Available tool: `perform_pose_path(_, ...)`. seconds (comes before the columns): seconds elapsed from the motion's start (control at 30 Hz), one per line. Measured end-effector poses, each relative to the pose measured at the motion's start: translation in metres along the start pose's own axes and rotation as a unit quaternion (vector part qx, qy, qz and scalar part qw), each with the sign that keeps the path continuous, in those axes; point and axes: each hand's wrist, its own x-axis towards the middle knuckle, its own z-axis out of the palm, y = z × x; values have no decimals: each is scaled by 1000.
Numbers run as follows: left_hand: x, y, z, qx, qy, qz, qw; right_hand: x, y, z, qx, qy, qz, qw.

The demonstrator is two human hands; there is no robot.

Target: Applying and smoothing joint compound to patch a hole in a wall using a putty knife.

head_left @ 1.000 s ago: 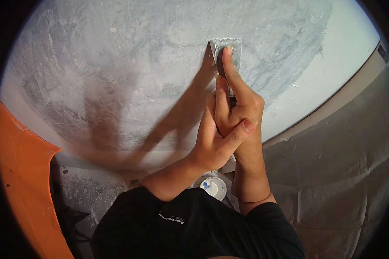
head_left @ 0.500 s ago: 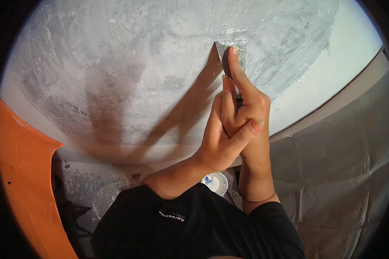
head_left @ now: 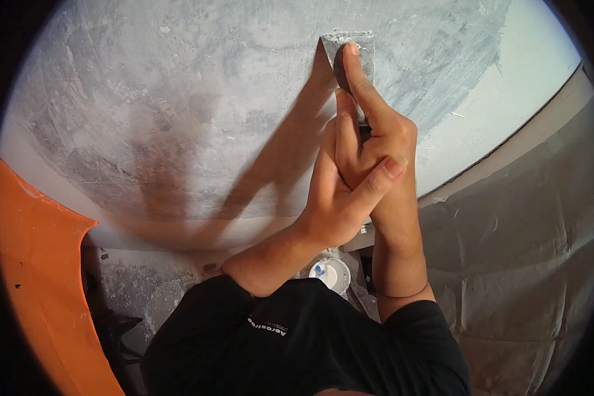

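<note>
My right hand grips a putty knife, its index finger stretched along the metal blade. The blade's far edge presses on a large grey-white plastered surface, with a little white filler along that edge. Most of the knife's handle is hidden by my hands. Wrapped around the right hand near its wrist is my left hand, its thumb lying across the back of it. Some of the left fingers are hidden behind the right hand.
A white tub with white material and something blue inside stands below my forearms. An orange panel is at the left, and a creased grey-brown sheet hangs at the right. Shadows of my arms fall across the plastered surface.
Both hands and the putty knife have slid a short way farther up the surface. The grip is the same. More of the white tub now shows below my arms.
</note>
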Motion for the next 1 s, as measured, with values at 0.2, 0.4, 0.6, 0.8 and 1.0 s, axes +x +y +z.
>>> perform_pose_path(0.2,-8,-3,-2,52,17,42,998,-9,-1,2,4,-16,33,999)
perform_pose_path(0.4,-6,-1,0,-26,14,13,999,-2,-7,1,8,-21,30,999)
perform_pose_path(0.6,-3,2,-2,-21,3,6,1000,1,-3,1,17,-19,21,999)
perform_pose_path(0.8,-7,-2,-5,41,-11,34,999,-4,-4,2,4,-27,26,999)
perform_pose_path(1.0,-13,-4,-8,85,13,34,996,-9,-5,6,19,-22,38,999)
